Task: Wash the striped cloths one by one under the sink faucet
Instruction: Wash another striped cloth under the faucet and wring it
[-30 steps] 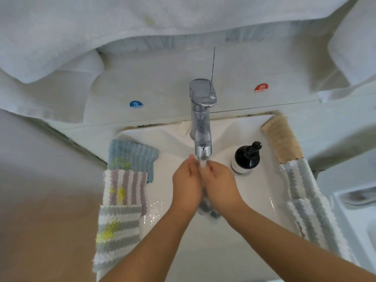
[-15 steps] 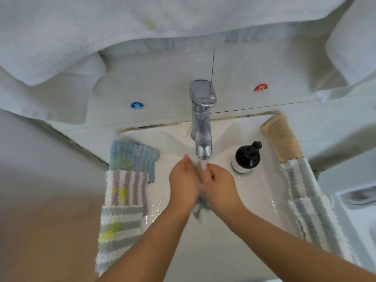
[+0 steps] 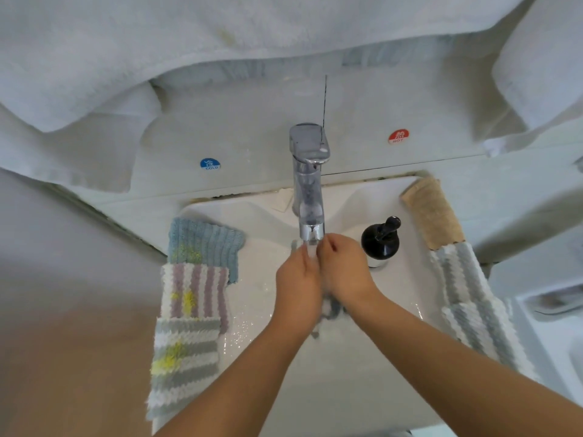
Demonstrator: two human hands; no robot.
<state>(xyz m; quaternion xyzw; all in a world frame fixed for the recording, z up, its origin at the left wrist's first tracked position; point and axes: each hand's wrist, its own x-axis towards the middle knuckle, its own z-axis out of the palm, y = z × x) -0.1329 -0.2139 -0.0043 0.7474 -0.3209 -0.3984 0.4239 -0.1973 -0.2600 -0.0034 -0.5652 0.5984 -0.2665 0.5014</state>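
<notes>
**Two hands work a cloth under the running faucet**

Both forearms enter from the bottom of the frame and meet at the middle of the white sink (image 3: 362,389). The left hand (image 3: 298,287) and the right hand (image 3: 345,271) are pressed together, fingers curled around a wet grey-and-white cloth (image 3: 329,309); only a bunched bit of it shows, hanging between and below the wrists.

Along the sink's left rim lie three cloths in a row: a grey striped cloth (image 3: 184,361) nearest, a purple striped cloth (image 3: 195,294) above it, then a blue cloth (image 3: 205,244). On the right rim lie grey-and-white striped cloths (image 3: 473,304), with a tan cloth (image 3: 430,214) beyond them.

The fingertips sit right under the spout of the chrome faucet (image 3: 309,181), where water runs down. A black soap dispenser (image 3: 380,238) stands just right of the hands. Farther up, a blue cold sticker (image 3: 210,164) and a red hot sticker (image 3: 398,136) sit on the wall, and white towels (image 3: 157,42) hang across the top of the frame.
</notes>
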